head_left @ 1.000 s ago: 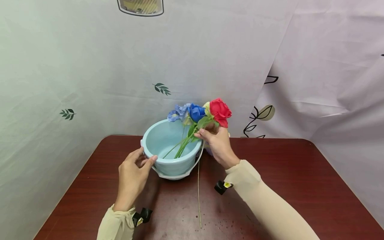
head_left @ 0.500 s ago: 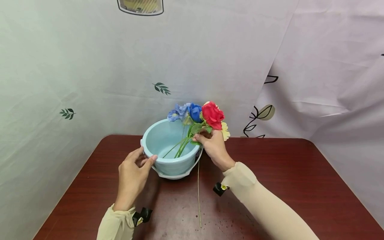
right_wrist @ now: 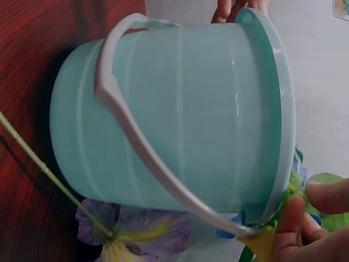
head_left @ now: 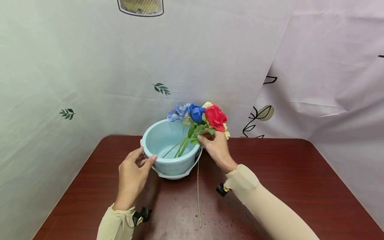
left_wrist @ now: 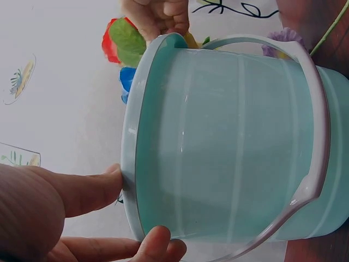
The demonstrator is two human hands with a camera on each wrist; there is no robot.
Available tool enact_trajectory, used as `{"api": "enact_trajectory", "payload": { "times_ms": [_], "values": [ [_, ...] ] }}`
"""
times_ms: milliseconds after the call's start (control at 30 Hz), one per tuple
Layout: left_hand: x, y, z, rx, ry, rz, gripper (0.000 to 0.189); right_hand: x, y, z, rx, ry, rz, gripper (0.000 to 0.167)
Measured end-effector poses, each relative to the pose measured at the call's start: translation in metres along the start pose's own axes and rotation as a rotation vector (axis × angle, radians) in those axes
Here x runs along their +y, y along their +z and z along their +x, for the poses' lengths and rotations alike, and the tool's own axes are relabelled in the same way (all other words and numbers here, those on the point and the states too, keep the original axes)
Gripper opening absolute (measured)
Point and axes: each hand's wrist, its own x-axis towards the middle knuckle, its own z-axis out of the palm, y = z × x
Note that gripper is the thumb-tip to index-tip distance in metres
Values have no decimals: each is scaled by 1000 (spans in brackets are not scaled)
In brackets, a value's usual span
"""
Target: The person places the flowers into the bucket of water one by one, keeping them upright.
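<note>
A light blue bucket [head_left: 175, 166] stands upright on the table, its pale handle [left_wrist: 322, 125] hanging down the near side. My left hand [head_left: 133, 175] pinches the bucket's rim on the left, thumb on one side and fingers on the other. At the right rim, my right hand [head_left: 218, 148] pinches the green stem of a red rose [head_left: 216, 117] just below its leaves. A blue rose [head_left: 196, 113] and a pale blue flower [head_left: 177, 113] lean out of the bucket, stems inside. Yellow flowers [head_left: 226, 132] show partly behind my right hand.
A purple flower [right_wrist: 158, 232] lies on the table beside the bucket, its long stem [head_left: 199, 196] reaching toward the front. The dark red tabletop [head_left: 285, 180] ends at a printed white cloth [head_left: 105, 66] behind and at the sides.
My right hand and the red rose have dipped toward the bucket's rim, first leftward, then slightly back to the right. The left hand and bucket stay in place.
</note>
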Motion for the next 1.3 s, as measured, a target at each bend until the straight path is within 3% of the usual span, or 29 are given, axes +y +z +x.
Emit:
{"api": "enact_trajectory", "payload": {
  "times_ms": [300, 767, 1033, 1300],
  "values": [
    [0, 0, 0, -3, -2, 22, 53, 7, -11, -4, 33, -13, -45, 23],
    [0, 0, -1, 0, -5, 21, 54, 24, -30, -12, -47, -5, -84, 30],
    [0, 0, -1, 0, -4, 24, 54, 32, -48, -8, 1, 51, -78, 29],
    [0, 0, -1, 1, 0, 22, 54, 35, -68, -1, 99, 86, -27, 28]
  ]
}}
